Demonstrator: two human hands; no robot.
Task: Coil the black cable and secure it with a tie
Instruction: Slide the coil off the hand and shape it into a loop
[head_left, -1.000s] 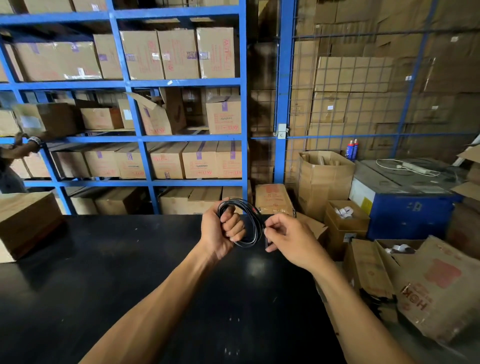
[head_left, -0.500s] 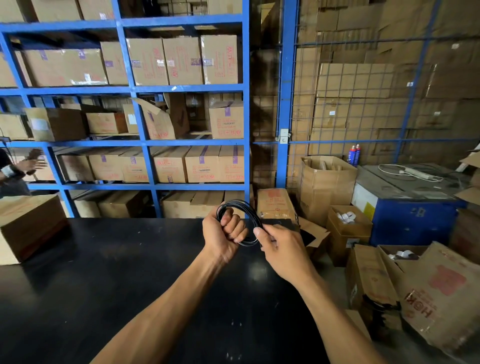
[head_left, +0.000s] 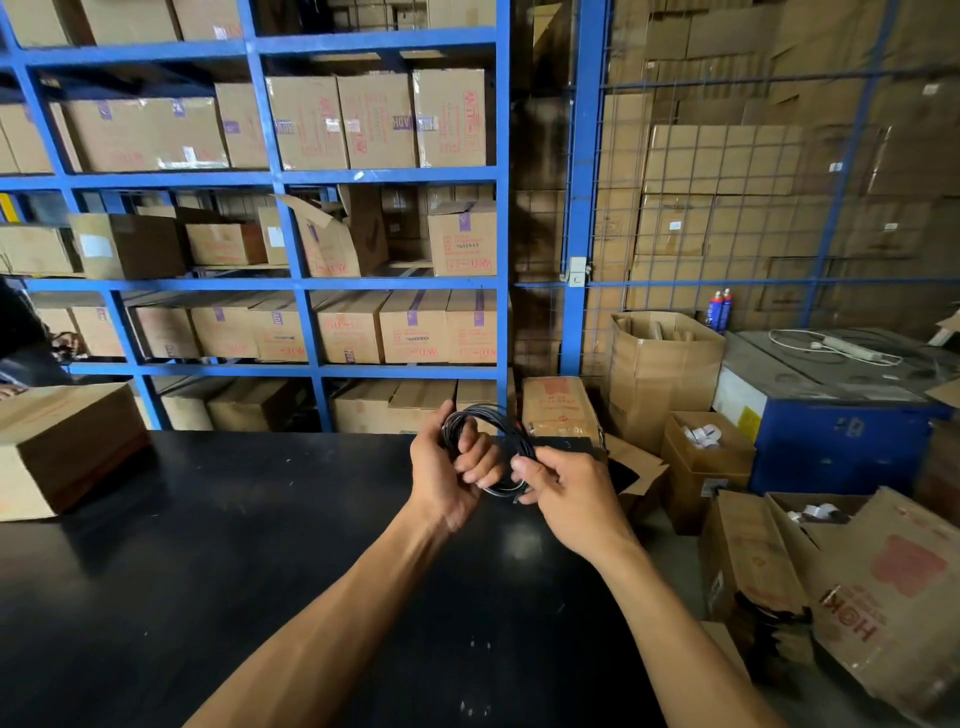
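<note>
Above the table (head_left: 208, 571), both hands grip the cable (head_left: 488, 415).

Dim warehouse light, warm and flat from overhead. A soft glare patch sits on the glossy black table (head_left: 522, 543). Wide-angle bending bows the blue shelves (head_left: 501, 208) at the edges. Far boxes (head_left: 727, 156) look murky, slightly smeared; shadows stay faint.

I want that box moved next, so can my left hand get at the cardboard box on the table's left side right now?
Probably not yet: the left hand grips the black cable. The path to the cardboard box looks free.
</note>
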